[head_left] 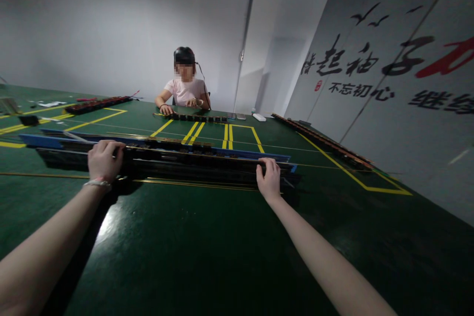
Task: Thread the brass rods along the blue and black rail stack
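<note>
- Thin brass rods (200, 185) lay on the green table (192, 256), just before a long dark assembly (192, 160) stretched well back from the bare foreground
- The right hand (269, 177) gripped the assembly near its right end, fingers curled together, tips partly hidden
- The left hand (105, 160) gripped it toward its left end, fingers bent together over the top, tips hidden
- A narrow strip (326, 141) lay along the table's right edge
- At the far edge, a co-worker (185, 93) sat behind a segmented strip (198, 118)
</note>
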A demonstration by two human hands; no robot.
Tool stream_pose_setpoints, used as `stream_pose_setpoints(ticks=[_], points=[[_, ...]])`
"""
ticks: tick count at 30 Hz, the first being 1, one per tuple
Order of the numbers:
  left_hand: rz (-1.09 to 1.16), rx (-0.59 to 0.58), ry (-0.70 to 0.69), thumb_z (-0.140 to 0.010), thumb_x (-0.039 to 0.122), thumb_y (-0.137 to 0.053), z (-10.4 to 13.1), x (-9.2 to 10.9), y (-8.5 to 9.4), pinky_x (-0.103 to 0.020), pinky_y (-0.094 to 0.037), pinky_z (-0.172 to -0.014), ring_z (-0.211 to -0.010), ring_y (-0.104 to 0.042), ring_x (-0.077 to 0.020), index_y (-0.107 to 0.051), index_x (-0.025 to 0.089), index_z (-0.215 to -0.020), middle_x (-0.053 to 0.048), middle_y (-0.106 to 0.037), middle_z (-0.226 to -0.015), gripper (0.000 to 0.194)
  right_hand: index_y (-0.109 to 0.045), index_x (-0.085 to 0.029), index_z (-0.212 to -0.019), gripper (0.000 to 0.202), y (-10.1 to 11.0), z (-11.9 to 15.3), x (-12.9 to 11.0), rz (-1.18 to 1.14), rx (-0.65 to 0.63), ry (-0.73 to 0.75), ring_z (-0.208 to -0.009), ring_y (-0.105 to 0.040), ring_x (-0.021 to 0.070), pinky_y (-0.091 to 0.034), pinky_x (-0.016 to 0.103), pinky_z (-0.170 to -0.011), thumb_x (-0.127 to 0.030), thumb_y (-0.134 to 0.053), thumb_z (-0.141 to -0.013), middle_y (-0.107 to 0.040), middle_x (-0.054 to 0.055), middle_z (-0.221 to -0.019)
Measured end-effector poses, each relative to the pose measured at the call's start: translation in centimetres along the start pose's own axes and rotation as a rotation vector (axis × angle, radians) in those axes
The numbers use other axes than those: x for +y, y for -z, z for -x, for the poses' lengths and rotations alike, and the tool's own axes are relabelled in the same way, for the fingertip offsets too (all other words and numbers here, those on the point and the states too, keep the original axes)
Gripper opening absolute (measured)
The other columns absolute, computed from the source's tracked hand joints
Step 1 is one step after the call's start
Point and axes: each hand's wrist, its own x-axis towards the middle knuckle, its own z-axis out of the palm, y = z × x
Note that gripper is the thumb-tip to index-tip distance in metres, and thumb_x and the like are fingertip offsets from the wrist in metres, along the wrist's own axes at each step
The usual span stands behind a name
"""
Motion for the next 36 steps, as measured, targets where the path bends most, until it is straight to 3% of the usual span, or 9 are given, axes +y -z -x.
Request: stream_pose_setpoints(ticks=[11,22,29,36], points=[[0.203,0.026,0.003,-0.092,0.041,-0.037,0.2,-0.3,-0.1,-0.037,-0.041,-0.093,-0.095,-0.048,-0.0214,-0.063,0.013,-0.098,-0.011,-0.057,-0.098,0.038,-0.051,-0.019,-0.117,0.029,0.0,0.2,0.5,-0.051,-0.069,0.110,-0.113,-0.052,0.0234,-0.044,0.044,-0.099,-0.030,-0.038,-0.094,-0.054,0.011,-0.118],[0.088,-0.060,-0.033,-0.093,0.039,-0.034,0.0,-0.4,0.4,-0.034,-0.042,-0.089,-0.095,-0.048,-0.0211,-0.064,0.014,-0.101,-0.011,-0.054,-0.099,0.040,-0.053,-0.020,-0.120,0.032,0.3,0.1,0.2,-0.053,-0.090,0.101,-0.115,-0.052,0.0246,-0.045,0.048,-0.099,-0.031,-0.037,-0.094,-0.054,0.011,-0.118],[0.113,-0.051,-0.040,-0.093,0.037,-0.035,0.1,-0.1,0.8,-0.033,-0.043,-0.089,-0.097,-0.049,-0.0210,-0.062,0.012,-0.100,-0.012,-0.055,-0.100,0.038,-0.053,-0.021,-0.123,0.035,0.5,0.2,0.1,-0.069,-0.117,0.134,-0.115,-0.052,0.0237,-0.046,0.048,-0.100,-0.032,-0.036,-0.095,-0.054,0.011,-0.121],[0.108,0.000,-0.015,-0.093,0.036,-0.032,0.3,-0.2,0.9,-0.036,-0.039,-0.097,-0.103,-0.049,-0.0224,-0.061,0.010,-0.110,-0.014,-0.058,-0.109,0.042,-0.044,-0.022,-0.137,0.045,0.2,0.1,-0.6,0.001,-0.272,0.346,-0.128,-0.045,0.0229,-0.041,0.046,-0.107,-0.028,-0.039,-0.093,-0.049,0.011,-0.137]])
